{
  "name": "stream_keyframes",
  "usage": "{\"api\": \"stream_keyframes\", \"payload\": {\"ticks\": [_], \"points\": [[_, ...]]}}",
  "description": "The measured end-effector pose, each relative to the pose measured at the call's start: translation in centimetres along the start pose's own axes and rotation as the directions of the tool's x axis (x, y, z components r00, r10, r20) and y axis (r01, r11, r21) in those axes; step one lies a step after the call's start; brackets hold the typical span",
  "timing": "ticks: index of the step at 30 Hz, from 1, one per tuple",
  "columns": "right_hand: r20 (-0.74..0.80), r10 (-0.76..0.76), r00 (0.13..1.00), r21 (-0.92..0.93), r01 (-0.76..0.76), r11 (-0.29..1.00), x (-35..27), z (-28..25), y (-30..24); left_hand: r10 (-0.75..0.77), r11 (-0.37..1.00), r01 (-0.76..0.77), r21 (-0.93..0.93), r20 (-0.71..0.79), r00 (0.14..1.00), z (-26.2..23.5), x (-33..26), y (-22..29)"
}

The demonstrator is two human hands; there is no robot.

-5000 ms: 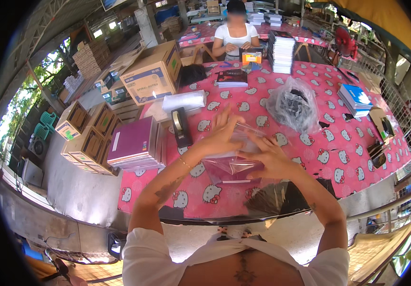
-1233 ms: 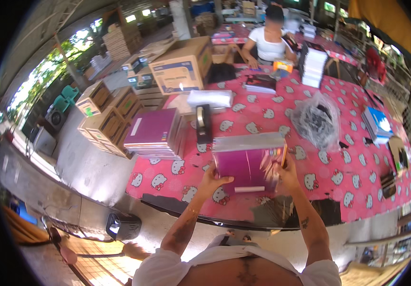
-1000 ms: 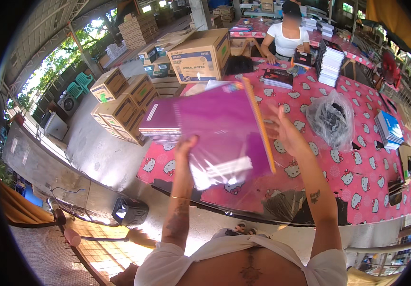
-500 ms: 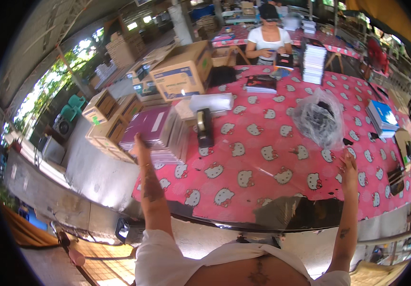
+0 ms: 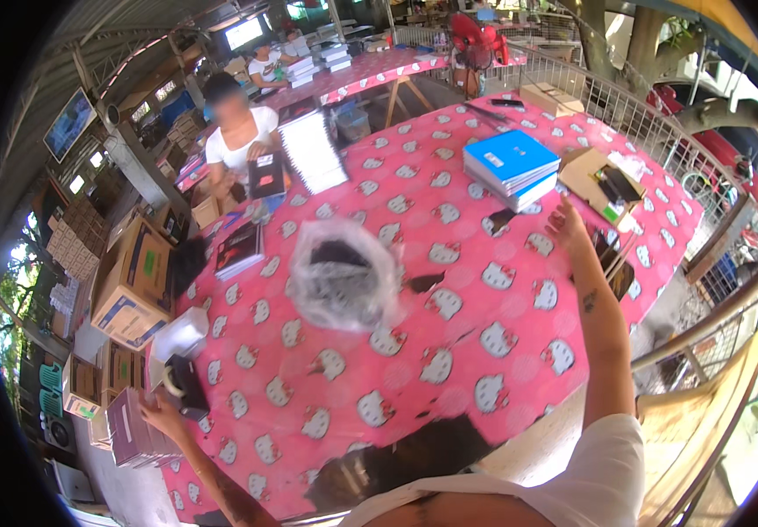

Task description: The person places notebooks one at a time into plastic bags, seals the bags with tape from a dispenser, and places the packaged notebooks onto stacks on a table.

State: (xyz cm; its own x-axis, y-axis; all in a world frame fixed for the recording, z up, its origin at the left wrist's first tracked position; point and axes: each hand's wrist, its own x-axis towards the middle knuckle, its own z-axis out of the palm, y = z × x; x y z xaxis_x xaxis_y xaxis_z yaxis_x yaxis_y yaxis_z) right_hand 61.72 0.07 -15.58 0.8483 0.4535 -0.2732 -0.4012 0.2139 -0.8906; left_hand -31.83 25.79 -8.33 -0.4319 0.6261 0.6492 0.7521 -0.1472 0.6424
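Note:
My left hand [image 5: 163,416] is at the lower left with its fingers apart, beside a stack of purple notebooks [image 5: 126,429] and a black tape dispenser [image 5: 187,388]. Whether its fingertips touch the purple covers I cannot tell. On the right my arm reaches forward. My right hand [image 5: 567,227] hovers, fingers spread and holding nothing, just short of a stack of blue notebooks [image 5: 512,160]. Left of the table's middle lies a clear plastic bag [image 5: 344,285] with something dark inside.
Across the table a person in white [image 5: 242,140] handles a black notebook [image 5: 266,174] beside a tall stack of spiral notebooks [image 5: 313,149]. An opened cardboard box [image 5: 598,180] lies right of the blue stack. Large cartons [image 5: 133,281] stand at the left, and a railing [image 5: 660,145] runs along the right.
My view has swung to the right. The left hand has come off the top of the purple stack to its side. My right hand has moved forward to the blue notebooks.

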Motion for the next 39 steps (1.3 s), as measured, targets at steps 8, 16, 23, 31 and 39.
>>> {"api": "stream_keyframes", "payload": {"ticks": [8, 16, 23, 31, 39], "points": [[-0.061, -0.104, 0.993, -0.180, 0.092, 0.979, 22.0, 2.0, 0.4, 0.026, 0.893, -0.146, 0.425, 0.275, 0.961, 1.1, -8.3, 3.3], [-0.050, -0.278, 0.959, -0.323, 0.248, 0.913, 29.7, 3.6, 0.7, 0.072, 0.816, -0.191, 0.546, 0.232, 0.970, -2.5, -8.9, 3.6], [-0.210, -0.795, 0.570, -0.570, 0.589, 0.573, 22.7, 12.8, -4.7, 0.060, 0.843, -0.250, 0.475, 0.379, 0.923, 4.2, -11.9, 10.1], [0.684, -0.726, 0.077, -0.117, 0.993, -0.005, -11.6, 24.9, -11.6, 0.396, 0.918, -0.325, -0.227, 0.521, 0.756, 6.0, -15.6, 24.6], [0.878, -0.478, -0.010, 0.371, 0.645, 0.668, -36.9, 24.9, -3.8, 0.344, 0.352, 0.598, -0.720, 0.694, 0.633, 0.3, -15.3, 22.1]]}}
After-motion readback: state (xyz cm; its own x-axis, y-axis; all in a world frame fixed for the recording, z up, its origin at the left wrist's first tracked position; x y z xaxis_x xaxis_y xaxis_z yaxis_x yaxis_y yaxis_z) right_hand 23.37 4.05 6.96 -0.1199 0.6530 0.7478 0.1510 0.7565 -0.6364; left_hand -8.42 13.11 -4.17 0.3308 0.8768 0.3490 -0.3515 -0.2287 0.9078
